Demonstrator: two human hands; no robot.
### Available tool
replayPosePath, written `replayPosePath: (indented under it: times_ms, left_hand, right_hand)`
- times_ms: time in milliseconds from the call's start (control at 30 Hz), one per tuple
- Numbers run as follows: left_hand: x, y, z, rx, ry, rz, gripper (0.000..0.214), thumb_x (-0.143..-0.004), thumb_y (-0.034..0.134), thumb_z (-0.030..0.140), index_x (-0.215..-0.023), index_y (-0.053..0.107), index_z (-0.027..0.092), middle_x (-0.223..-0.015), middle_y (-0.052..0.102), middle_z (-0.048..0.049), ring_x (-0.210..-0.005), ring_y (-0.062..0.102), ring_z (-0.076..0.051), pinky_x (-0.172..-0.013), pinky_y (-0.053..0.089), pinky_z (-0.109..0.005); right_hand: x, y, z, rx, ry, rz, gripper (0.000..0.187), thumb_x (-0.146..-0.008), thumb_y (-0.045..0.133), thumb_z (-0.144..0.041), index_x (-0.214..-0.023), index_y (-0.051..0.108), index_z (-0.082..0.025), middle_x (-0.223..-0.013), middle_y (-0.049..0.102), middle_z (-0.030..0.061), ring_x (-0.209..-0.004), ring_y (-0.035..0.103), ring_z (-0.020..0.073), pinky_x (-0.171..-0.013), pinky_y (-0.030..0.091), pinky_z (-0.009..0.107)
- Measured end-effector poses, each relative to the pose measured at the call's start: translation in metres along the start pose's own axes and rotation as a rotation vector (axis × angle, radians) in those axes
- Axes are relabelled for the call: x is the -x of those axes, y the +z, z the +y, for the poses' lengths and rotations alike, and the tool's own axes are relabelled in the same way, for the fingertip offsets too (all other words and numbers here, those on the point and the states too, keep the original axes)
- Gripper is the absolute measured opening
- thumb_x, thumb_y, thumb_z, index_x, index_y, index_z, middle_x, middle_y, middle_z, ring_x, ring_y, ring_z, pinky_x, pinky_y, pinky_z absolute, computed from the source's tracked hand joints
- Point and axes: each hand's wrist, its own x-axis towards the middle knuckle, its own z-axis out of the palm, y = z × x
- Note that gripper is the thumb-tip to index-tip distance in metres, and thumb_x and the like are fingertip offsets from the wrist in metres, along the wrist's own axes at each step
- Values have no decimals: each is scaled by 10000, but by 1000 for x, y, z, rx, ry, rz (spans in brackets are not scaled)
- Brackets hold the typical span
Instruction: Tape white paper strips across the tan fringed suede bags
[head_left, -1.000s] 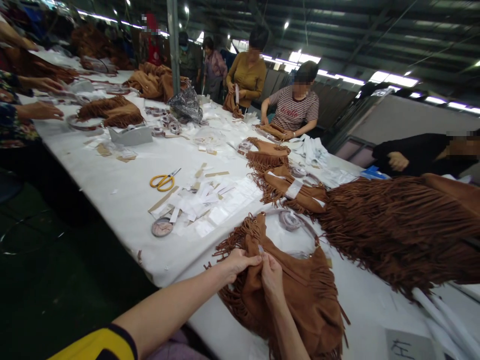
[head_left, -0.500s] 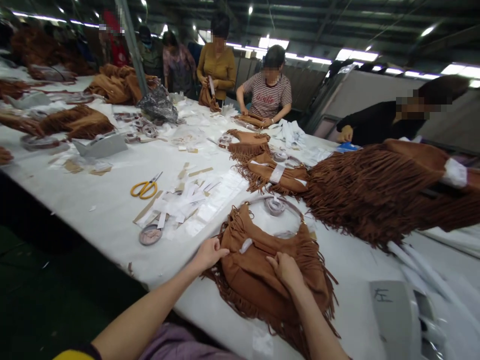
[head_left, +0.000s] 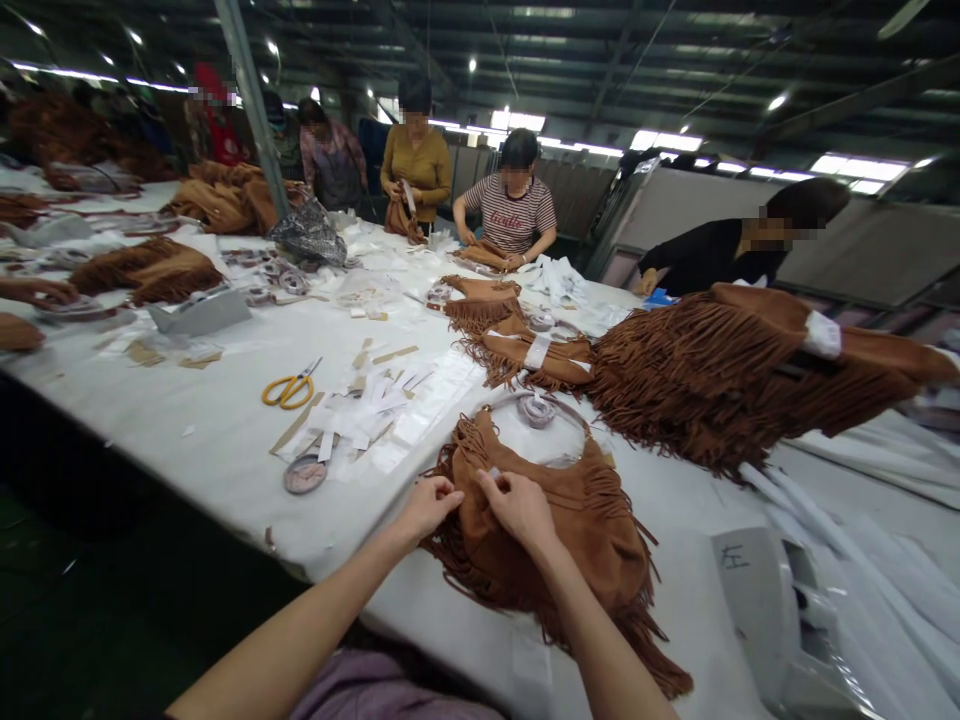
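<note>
A brown suede handbag [head_left: 577, 515] with long fringes lies on the table before me, its strap toward the far side. My left hand [head_left: 431, 507] is at the bag's left side, fingers curled and closed on its edge, thumb pointing right. Over the upper left of the bag, my right hand [head_left: 519, 510] has its fingers bent into a pinch. A small white wrapped piece [head_left: 493, 472] shows just at those fingertips, mostly covered by them. A coiled strap in wrapping [head_left: 537, 410] rests inside the loop of the bag's strap.
Yellow-handled scissors [head_left: 289, 390], paper strips [head_left: 367, 410] and a roll [head_left: 305, 474] lie to the left. More fringed bags [head_left: 536, 350] and a big fringed pile [head_left: 690, 370] sit beyond. A grey board [head_left: 754, 590] stands at right. Several co-workers are around the table.
My right hand has moved left across the bag to the small white piece, which was uncovered before. My left hand stays at the bag's left side. The view has shifted slightly.
</note>
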Motion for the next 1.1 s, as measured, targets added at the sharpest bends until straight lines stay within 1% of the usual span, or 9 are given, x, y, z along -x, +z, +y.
replayPosePath:
  times_ms: [100, 167, 267, 400, 567, 633, 833, 933, 1100]
  left_hand:
    - [3, 2, 4, -16, 41, 0, 9, -715, 600, 158, -723, 604, 155, -685, 618, 2, -657, 554, -128, -602, 398, -219]
    - [5, 1, 2, -31, 26, 18, 106, -681, 591, 92, -769, 599, 151, -718, 620, -4, -654, 556, -124, -594, 406, -212]
    - [9, 2, -4, -43, -18, 62, 295, -714, 567, 99, -1004, 549, 154, -852, 626, -27, -598, 543, -102, -551, 415, -206]
    - [9, 12, -10, -74, -22, -25, 521, -767, 578, 173, -1258, 403, 177, -832, 633, -11, -500, 537, -104, -518, 427, -227]
    - [5, 10, -14, -189, 50, -35, 35, -745, 603, 170, -780, 608, 174, -659, 594, -15, -740, 603, -197, -729, 448, -286]
    - [4, -3, -15, -216, 73, 27, 95, -754, 580, 161, -662, 590, 185, -705, 605, -41, -849, 600, -224, -818, 426, -309]
    - [13, -31, -3, -112, 73, 238, 191, -803, 514, 171, -948, 636, 195, -1060, 596, -89, -1044, 556, -225, -924, 383, -326]
    - [15, -15, 4, 68, -21, 171, 147, -781, 601, 305, -819, 655, 174, -831, 649, -64, -851, 610, -219, -778, 454, -308]
    - [6, 26, -2, 260, -179, 17, 391, -673, 697, 517, -571, 588, 156, -484, 542, -10, -543, 545, -172, -534, 421, -267]
  right_hand:
    - [-5, 11, -28, -50, 25, -34, 487, -775, 535, -636, -679, 628, -168, -751, 670, 144, -729, 607, 248, -610, 348, 293]
    - [-10, 17, -31, -92, 6, -60, 384, -780, 567, -507, -590, 584, -174, -661, 641, 116, -651, 580, 216, -585, 328, 284]
    - [-17, 23, -20, -156, -66, -76, 302, -788, 530, -337, -526, 515, -187, -574, 586, 57, -578, 527, 167, -569, 306, 271]
    - [-21, 29, 1, -287, -119, -60, 280, -808, 446, -348, -576, 487, -196, -580, 549, 17, -576, 491, 149, -563, 317, 258]
    - [-21, 35, 18, -459, -158, -38, 380, -821, 363, -525, -622, 447, -213, -569, 483, -13, -565, 459, 147, -547, 361, 254]
    - [-21, 38, 19, -512, -174, -33, 419, -816, 351, -584, -634, 435, -217, -577, 471, -19, -572, 454, 147, -553, 377, 255]
    - [-24, 42, 15, -587, -177, -46, 464, -786, 394, -647, -610, 435, -219, -557, 460, -19, -556, 440, 148, -529, 377, 258]
    - [-26, 40, 15, -600, -164, -69, 468, -776, 428, -644, -599, 465, -213, -541, 483, -12, -540, 451, 151, -513, 373, 257]
    - [-23, 37, 16, -635, -156, -83, 491, -783, 430, -658, -615, 494, -200, -557, 511, -7, -550, 472, 150, -523, 392, 255]
